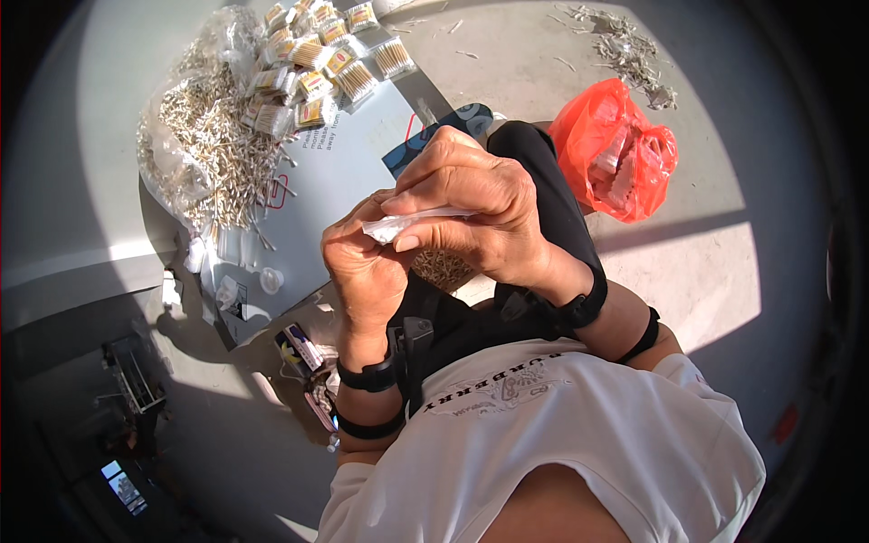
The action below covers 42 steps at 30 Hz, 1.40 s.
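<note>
In front of my body, my left hand (364, 276) and my right hand (480, 204) come together at a small clear plastic packet (387, 230). White cotton tips show at its near end. The right thumb and fingers pinch the packet along its length. My left fingers close on its other side, partly hidden behind it. To the left, a large heap of loose cotton swabs (213, 122) spills from an open clear plastic bag (231, 41) across the grey tabletop (339, 172). Several filled swab packets (312, 83) with yellow labels are piled beside that heap.
A red plastic bag (617, 149) holding clear packaging stands to the right. More swabs (441, 267) lie below my hands, between my legs. Small clear plastic pieces (271, 281) rest at the table's near edge. A dark box (303, 348) sits below, and scraps (629, 54) litter the floor.
</note>
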Tool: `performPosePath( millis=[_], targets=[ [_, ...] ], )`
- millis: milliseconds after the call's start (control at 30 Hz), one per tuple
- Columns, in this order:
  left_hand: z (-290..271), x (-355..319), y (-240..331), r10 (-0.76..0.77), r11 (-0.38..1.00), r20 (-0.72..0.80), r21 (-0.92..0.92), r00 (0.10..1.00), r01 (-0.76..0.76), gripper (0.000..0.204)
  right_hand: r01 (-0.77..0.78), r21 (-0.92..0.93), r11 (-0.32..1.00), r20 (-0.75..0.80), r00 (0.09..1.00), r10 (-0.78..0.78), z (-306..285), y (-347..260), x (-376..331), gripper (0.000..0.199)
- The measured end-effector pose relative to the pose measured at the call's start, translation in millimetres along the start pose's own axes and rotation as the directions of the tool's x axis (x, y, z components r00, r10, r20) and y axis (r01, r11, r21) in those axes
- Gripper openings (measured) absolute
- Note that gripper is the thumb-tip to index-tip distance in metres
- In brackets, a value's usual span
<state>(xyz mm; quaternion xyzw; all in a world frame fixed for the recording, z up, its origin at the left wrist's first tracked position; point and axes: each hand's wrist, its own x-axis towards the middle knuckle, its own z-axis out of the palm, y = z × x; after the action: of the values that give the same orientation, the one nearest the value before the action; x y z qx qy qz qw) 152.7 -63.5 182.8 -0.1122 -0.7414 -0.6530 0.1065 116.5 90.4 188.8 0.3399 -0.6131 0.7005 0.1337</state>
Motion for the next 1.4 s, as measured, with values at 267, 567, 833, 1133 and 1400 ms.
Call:
performPosePath(
  millis=[267,567,833,1133,1400],
  targets=[
    [-4,0,-9,0.041,0.996,-0.024,0.083,0.999,-0.039,0.023,-0.370,0.357,0.858,0.068,0.926,0.371,3,-3,-1,0.016],
    [-2,-3,-17,0.002,1.000,-0.074,-0.011,0.997,-0.003,0.026,-0.468,0.556,0.687,0.110,0.861,0.497,9,0,-6,0.009],
    [-3,-7,-17,-0.090,0.981,-0.051,-0.176,0.995,0.080,0.024,-0.541,0.666,0.513,0.288,0.821,0.493,-7,13,-4,0.028],
    [-8,0,-46,-0.105,0.987,-0.026,-0.121,0.994,0.101,0.026,-0.416,0.449,0.790,0.100,0.903,0.419,-2,40,-24,0.024],
    [-21,9,-104,-0.007,0.935,-0.046,0.353,0.999,0.023,0.027,-0.427,0.276,0.861,0.017,0.898,0.440,4,121,-43,0.011]
  ],
)
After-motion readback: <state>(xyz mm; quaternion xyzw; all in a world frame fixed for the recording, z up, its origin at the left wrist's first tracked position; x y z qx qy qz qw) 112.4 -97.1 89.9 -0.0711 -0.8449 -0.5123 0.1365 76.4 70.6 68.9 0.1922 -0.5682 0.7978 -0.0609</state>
